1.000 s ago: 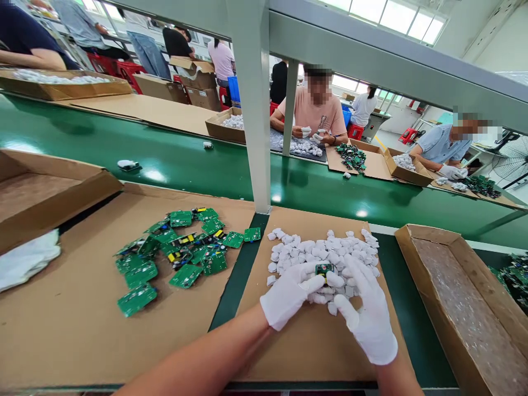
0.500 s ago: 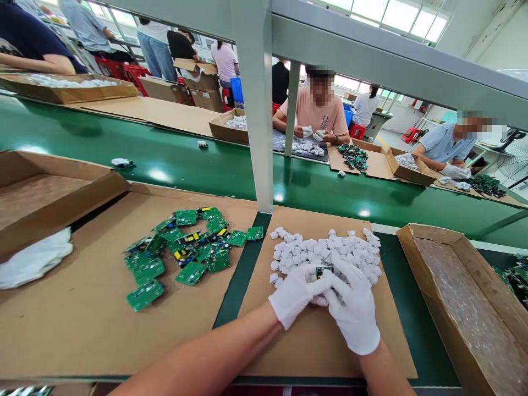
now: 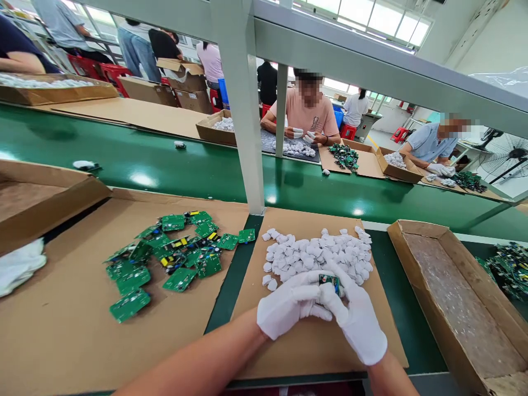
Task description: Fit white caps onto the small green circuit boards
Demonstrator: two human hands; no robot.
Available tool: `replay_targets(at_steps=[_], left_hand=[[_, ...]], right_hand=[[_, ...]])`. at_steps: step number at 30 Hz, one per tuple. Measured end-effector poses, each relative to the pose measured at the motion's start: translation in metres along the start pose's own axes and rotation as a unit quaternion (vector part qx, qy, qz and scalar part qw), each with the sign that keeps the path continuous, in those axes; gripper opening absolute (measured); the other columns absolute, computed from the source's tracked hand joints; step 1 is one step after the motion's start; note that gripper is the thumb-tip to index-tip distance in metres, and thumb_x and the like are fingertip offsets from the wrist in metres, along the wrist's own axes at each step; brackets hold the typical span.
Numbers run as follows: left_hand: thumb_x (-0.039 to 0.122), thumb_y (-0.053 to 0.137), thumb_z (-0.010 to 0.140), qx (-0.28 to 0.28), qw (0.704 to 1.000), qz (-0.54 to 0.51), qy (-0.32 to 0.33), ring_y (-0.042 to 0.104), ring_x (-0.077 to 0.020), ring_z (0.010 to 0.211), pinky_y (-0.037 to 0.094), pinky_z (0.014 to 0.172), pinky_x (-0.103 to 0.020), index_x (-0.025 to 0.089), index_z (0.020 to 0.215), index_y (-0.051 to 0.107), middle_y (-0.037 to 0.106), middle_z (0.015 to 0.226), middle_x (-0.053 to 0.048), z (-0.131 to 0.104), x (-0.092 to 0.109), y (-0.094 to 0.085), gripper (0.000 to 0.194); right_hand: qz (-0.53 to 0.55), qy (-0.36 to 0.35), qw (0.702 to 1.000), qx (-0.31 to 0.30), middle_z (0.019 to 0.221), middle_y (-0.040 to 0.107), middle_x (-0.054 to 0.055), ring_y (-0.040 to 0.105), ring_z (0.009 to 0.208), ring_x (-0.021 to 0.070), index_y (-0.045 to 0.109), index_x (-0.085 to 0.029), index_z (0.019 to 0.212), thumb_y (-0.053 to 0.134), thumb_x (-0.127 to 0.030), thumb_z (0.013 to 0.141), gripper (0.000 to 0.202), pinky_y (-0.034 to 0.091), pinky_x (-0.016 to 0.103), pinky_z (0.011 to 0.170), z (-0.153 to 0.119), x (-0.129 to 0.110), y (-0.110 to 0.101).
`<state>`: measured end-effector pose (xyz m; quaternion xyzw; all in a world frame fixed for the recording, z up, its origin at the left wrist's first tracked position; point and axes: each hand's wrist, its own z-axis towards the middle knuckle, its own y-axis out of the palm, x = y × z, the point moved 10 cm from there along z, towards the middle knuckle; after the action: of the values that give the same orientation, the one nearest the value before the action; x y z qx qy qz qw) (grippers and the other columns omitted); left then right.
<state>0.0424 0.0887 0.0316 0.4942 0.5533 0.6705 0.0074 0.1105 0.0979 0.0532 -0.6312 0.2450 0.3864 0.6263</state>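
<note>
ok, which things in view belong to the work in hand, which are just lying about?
In the work:
- circuit board, held between left hand and right hand
- white pieces, heaped just beyond the hands
- green boards, probably

Apparently just about:
- white cloth, left edge
- fan, far right

Bright windows (image 3: 377,17) beside a pale wall (image 3: 490,49); red stools (image 3: 400,134), a standing fan (image 3: 516,154)
</note>
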Motion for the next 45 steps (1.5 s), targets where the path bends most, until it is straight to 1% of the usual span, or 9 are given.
replay_targets(at_steps=[5, 10, 16, 21, 26, 31, 36, 42, 45], left_hand=[[0.034, 0.062, 0.077, 0.019, 0.996, 0.083, 0.017, 0.061, -0.0143, 0.073, 0.049, 0.066, -0.025, 0.014, 0.091, 0.060, 0.065, 0.079, -0.007, 0.002, 0.000, -0.006, 0.025], [0.039, 0.062, 0.076, 0.055, 0.993, 0.100, 0.007, 0.059, -0.0126, 0.066, 0.048, 0.054, -0.020, 0.014, 0.081, 0.059, 0.058, 0.070, -0.003, 0.006, -0.003, -0.014, 0.026], [0.037, 0.060, 0.076, 0.089, 0.986, 0.144, 0.007, 0.056, -0.0095, 0.057, 0.048, 0.052, -0.020, 0.014, 0.084, 0.061, 0.058, 0.066, -0.001, 0.006, -0.005, -0.025, 0.025], [0.038, 0.059, 0.077, 0.055, 0.989, 0.138, 0.012, 0.056, -0.0095, 0.060, 0.047, 0.054, -0.020, 0.013, 0.077, 0.058, 0.058, 0.068, -0.002, 0.009, -0.009, -0.024, 0.025], [0.048, 0.054, 0.079, 0.043, 0.992, 0.113, 0.023, 0.057, -0.0103, 0.059, 0.047, 0.053, -0.021, 0.013, 0.080, 0.056, 0.057, 0.068, -0.003, 0.010, -0.008, -0.022, 0.035], [0.041, 0.055, 0.081, 0.028, 0.985, 0.170, 0.021, 0.057, -0.0109, 0.063, 0.044, 0.049, -0.017, 0.013, 0.082, 0.057, 0.057, 0.068, -0.003, 0.008, -0.004, -0.011, 0.028], [0.038, 0.054, 0.082, -0.010, 0.979, 0.202, 0.029, 0.057, -0.0133, 0.072, 0.044, 0.051, -0.017, 0.014, 0.097, 0.057, 0.060, 0.077, -0.005, 0.006, -0.001, -0.001, 0.029], [0.031, 0.057, 0.079, 0.006, 0.974, 0.220, 0.049, 0.054, -0.0102, 0.063, 0.038, 0.046, -0.015, 0.014, 0.089, 0.055, 0.057, 0.069, -0.002, 0.010, -0.003, -0.009, 0.019], [0.032, 0.057, 0.080, 0.016, 0.970, 0.238, 0.049, 0.053, -0.0092, 0.061, 0.037, 0.044, -0.014, 0.014, 0.091, 0.056, 0.058, 0.069, -0.002, 0.010, -0.003, -0.010, 0.021]], right_hand=[[0.017, 0.025, 1.000, -0.006, 0.112, 0.065, 0.007, 0.060, 0.102, 0.0227, 0.057, -0.018, 0.122, 0.049, -0.042, 0.087, 0.043, 0.051, 0.029, 0.084, 0.002, 0.002, -0.004], [0.123, -0.009, 0.991, -0.052, 0.126, 0.057, 0.006, 0.052, 0.116, 0.0241, 0.050, -0.020, 0.129, 0.045, -0.042, 0.089, 0.046, 0.044, 0.036, 0.096, 0.004, 0.006, 0.003], [-0.009, 0.014, 1.000, -0.001, 0.115, 0.063, 0.009, 0.059, 0.101, 0.0257, 0.050, -0.018, 0.129, 0.057, -0.032, 0.081, 0.051, 0.051, 0.036, 0.084, 0.001, 0.016, 0.007], [0.018, -0.013, 0.999, -0.030, 0.117, 0.062, 0.007, 0.059, 0.101, 0.0231, 0.049, -0.018, 0.129, 0.058, -0.033, 0.078, 0.054, 0.051, 0.031, 0.082, 0.003, 0.011, 0.011], [0.031, 0.017, 0.999, -0.017, 0.101, 0.067, 0.005, 0.062, 0.085, 0.0201, 0.049, -0.019, 0.129, 0.057, -0.033, 0.079, 0.052, 0.052, 0.029, 0.075, 0.003, 0.015, 0.006], [0.185, 0.046, 0.975, -0.114, 0.104, 0.064, 0.007, 0.061, 0.073, 0.0184, 0.039, -0.016, 0.135, 0.053, -0.049, 0.079, 0.067, 0.052, 0.029, 0.063, -0.001, 0.018, 0.019], [0.174, 0.086, 0.980, -0.046, 0.084, 0.066, 0.004, 0.059, 0.071, 0.0177, 0.050, -0.018, 0.128, 0.052, -0.049, 0.083, 0.055, 0.050, 0.026, 0.059, 0.001, 0.029, 0.010], [0.254, 0.087, 0.960, -0.078, 0.067, 0.062, 0.001, 0.054, 0.057, 0.0139, 0.050, -0.016, 0.128, 0.043, -0.049, 0.087, 0.053, 0.047, 0.025, 0.052, 0.000, 0.026, 0.021], [0.209, 0.079, 0.973, -0.053, 0.066, 0.063, 0.001, 0.056, 0.059, 0.0147, 0.053, -0.018, 0.125, 0.048, -0.045, 0.086, 0.048, 0.049, 0.025, 0.054, -0.001, 0.028, 0.017]])
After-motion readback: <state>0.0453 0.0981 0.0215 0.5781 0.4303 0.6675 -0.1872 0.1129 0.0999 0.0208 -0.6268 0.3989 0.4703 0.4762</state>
